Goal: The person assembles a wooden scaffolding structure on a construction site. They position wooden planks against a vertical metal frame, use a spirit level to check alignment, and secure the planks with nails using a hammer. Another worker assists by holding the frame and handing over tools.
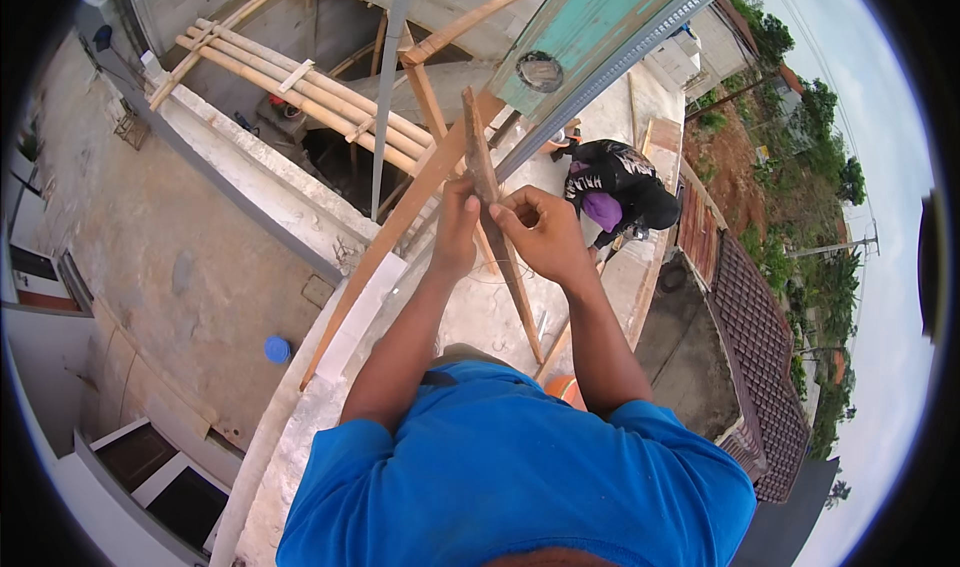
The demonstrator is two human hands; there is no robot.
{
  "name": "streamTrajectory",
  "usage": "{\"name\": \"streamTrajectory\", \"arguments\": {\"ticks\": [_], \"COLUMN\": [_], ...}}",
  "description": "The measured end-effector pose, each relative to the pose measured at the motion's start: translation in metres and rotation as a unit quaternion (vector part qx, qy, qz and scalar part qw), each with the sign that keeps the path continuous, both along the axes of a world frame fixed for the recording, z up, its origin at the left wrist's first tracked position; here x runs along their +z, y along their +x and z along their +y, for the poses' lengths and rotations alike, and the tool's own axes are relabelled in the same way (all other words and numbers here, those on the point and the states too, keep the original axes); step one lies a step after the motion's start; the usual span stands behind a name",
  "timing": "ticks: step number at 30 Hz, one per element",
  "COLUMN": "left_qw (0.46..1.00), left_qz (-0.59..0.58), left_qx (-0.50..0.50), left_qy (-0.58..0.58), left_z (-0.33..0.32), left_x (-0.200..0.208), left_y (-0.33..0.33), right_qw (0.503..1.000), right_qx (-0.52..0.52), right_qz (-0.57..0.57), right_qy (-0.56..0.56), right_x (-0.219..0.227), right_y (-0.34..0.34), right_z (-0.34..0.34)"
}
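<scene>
- A narrow wooden slat (487, 182) stands nearly upright in the middle of the view, tilting a little so that its lower end runs down to the right toward the concrete ledge (480, 312)
- The left hand (457, 229) is wrapped around the slat from its left side, fingers closed on it, thumb up along the wood
- The right hand (540, 232) is on the slat's right side, fingers curled and tips pinched against the wood just beside the left thumb; what it pinches, if anything besides the slat, is too small to tell
- Both forearms rise to the slat from the person's blue shirt (510, 477) below it
- Left of the slat a long pale wooden beam (385, 242) slants up from lower left and passes behind it
- Further left of the slat, bamboo poles (300, 92) lie bundled across an opening in the concrete
- Above and right of the slat, a teal painted board (600, 17) with a metal rail along its edge stretches to the upper right
- Right of the slat, on the same ledge, another person in a black top (615, 182) crouches
- Beyond that person, well right of the slat, lie dark tiled roofs (760, 347) and trees
- Far down to the left of the slat, a small blue round lid (277, 349) lies on the grey ground
</scene>
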State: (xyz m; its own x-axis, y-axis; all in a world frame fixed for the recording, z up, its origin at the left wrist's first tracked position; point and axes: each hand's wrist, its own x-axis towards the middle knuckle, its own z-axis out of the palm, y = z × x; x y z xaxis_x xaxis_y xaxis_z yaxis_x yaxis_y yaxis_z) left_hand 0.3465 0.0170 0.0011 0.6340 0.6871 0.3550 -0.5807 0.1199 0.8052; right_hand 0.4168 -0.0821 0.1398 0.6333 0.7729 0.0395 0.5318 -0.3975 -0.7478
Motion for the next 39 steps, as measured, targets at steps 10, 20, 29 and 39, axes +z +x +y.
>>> {"name": "streamTrajectory", "arguments": {"ticks": [10,20,29,39], "left_qw": [0.99,0.988,0.983,0.975], "left_qz": [-0.01,-0.039,-0.08,-0.074], "left_qx": [-0.118,-0.133,-0.163,-0.208], "left_qy": [0.077,0.068,0.025,0.024], "left_z": [0.03,0.049,0.042,0.051], "left_x": [0.011,-0.003,0.021,-0.004], "left_y": [0.016,0.042,0.029,0.047], "right_qw": [0.977,0.932,0.857,0.765], "right_qx": [0.006,0.068,0.17,0.229], "right_qz": [-0.198,-0.348,-0.486,-0.593], "right_qy": [-0.072,-0.069,-0.022,-0.102], "right_x": [0.03,0.009,-0.002,0.022], "right_y": [-0.015,-0.026,-0.029,-0.024], "right_z": [0.0,0.008,0.001,-0.011]}}
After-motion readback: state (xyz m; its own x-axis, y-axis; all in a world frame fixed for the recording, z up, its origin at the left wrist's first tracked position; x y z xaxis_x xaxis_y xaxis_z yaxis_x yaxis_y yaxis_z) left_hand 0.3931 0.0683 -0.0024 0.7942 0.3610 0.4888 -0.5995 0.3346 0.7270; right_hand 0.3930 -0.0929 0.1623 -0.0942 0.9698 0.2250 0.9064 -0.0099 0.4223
